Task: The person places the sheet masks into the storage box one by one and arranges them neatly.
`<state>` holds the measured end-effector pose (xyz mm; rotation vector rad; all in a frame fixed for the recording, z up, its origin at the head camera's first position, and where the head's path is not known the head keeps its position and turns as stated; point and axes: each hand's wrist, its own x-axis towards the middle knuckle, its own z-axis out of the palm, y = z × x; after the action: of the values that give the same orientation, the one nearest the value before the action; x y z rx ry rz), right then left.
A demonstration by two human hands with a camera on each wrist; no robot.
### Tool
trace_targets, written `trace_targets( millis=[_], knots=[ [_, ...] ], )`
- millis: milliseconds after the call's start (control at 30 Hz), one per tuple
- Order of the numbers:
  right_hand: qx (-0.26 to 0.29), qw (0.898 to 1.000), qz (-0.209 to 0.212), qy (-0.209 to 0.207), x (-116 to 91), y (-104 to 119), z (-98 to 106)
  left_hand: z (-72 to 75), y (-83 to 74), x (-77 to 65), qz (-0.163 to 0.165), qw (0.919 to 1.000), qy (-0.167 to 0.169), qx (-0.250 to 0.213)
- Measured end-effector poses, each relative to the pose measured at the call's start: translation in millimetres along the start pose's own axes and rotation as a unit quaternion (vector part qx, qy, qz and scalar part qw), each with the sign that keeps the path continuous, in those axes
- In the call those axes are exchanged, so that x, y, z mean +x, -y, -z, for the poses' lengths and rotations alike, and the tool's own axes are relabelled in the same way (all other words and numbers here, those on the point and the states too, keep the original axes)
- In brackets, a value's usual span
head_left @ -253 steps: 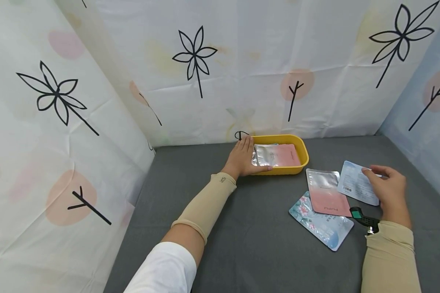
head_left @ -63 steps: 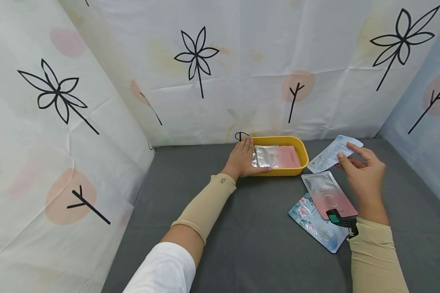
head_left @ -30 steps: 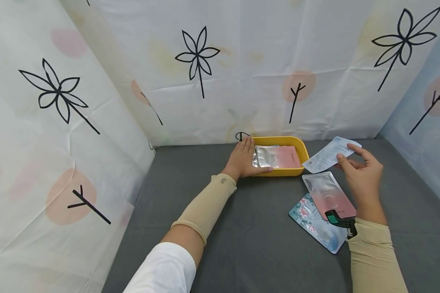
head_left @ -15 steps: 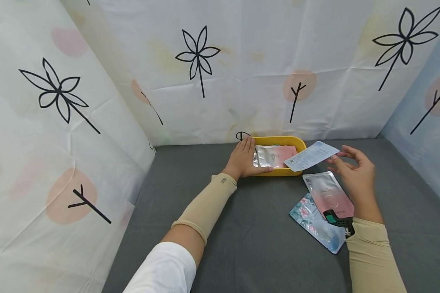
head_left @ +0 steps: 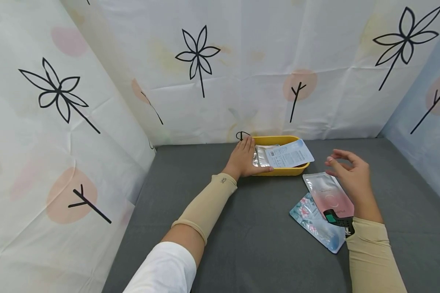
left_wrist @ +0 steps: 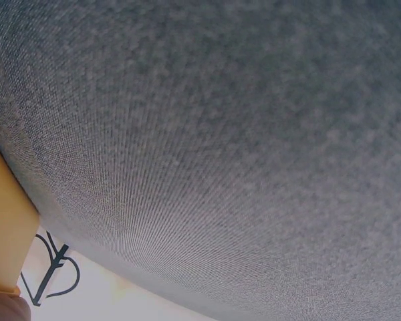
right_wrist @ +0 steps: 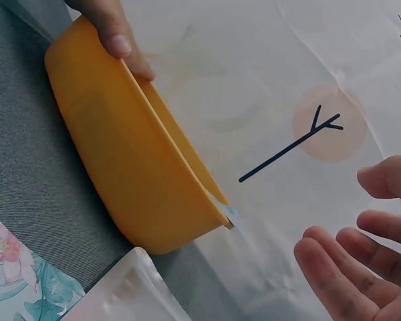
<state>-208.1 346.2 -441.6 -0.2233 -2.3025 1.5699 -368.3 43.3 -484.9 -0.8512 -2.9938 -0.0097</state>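
In the head view, my left hand [head_left: 240,156] rests against the left end of a yellow plastic tub [head_left: 278,172]. Its fingers lie straight along that end and the thumb lies along the front rim. On top inside the tub, a pale blue printed sachet [head_left: 290,154] leans with its right end over the rim. Under it show silver sachets [head_left: 261,156], partly covered. My right hand [head_left: 352,173] hovers right of the tub with fingers loosely bent, holding nothing. Below it lie a silver-and-pink sachet [head_left: 328,193] and a blue floral sachet [head_left: 317,226], overlapping.
A grey cloth [head_left: 264,240] covers the table. The tub stands close to the white patterned backdrop [head_left: 256,93], which also closes off the left side. The left wrist view shows mostly dark grey cloth [left_wrist: 220,147].
My right hand has carried the pale blue sachet left from the table, over the tub, and let it go onto the other sachets. It has drawn slightly back. The left hand has stayed put.
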Motion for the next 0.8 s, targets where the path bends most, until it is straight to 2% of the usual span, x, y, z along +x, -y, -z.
trace_targets(
  millis=[233, 467, 800],
  knots=[
    [-0.041, 0.998, -0.017, 0.039, 2, -5, -4, -1.1, -0.5, -0.1, 0.001, 1.0, 0.001, 0.006],
    [-0.096, 0.991, -0.029, 0.087, 2, -6, -16, -0.5, -0.4, 0.5, 0.005, 1.0, 0.003, -0.004],
    [-0.096, 0.988, -0.027, 0.115, 5, -11, -35, -1.7, 0.1, 0.0, 0.001, 1.0, -0.003, -0.005]
  ],
)
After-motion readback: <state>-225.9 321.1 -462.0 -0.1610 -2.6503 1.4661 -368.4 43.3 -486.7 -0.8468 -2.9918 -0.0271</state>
